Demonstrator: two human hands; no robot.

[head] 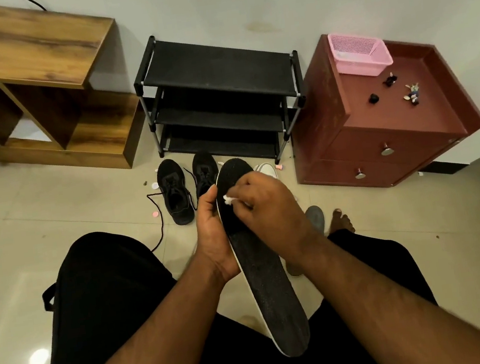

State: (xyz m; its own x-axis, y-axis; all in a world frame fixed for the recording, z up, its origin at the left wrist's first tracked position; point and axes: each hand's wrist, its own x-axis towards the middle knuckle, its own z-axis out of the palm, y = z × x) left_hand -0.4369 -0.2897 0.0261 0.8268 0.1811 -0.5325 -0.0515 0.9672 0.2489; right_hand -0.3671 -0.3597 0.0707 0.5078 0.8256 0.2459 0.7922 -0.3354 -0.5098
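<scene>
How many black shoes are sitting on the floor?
2. One black lace-up shoe lies on the tiled floor before the black shoe rack; the second black shoe stands right beside it, partly behind the left hand gripping a black insole. More may be hidden.

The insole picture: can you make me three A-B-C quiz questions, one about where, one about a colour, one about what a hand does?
1. Where is the pink basket? A on the red-brown drawer cabinet; B on the shoe rack; C on the floor.
2. What colour are the laced sneakers? A white; B black; C red.
3. What is the right hand doing? A hanging idle; B pinching a white wad against the insole; C tying a lace.
Answers: 1 A, it sits on the cabinet top. 2 B, both are black. 3 B, fingers press the wad onto the insole the left hand grips.
</scene>
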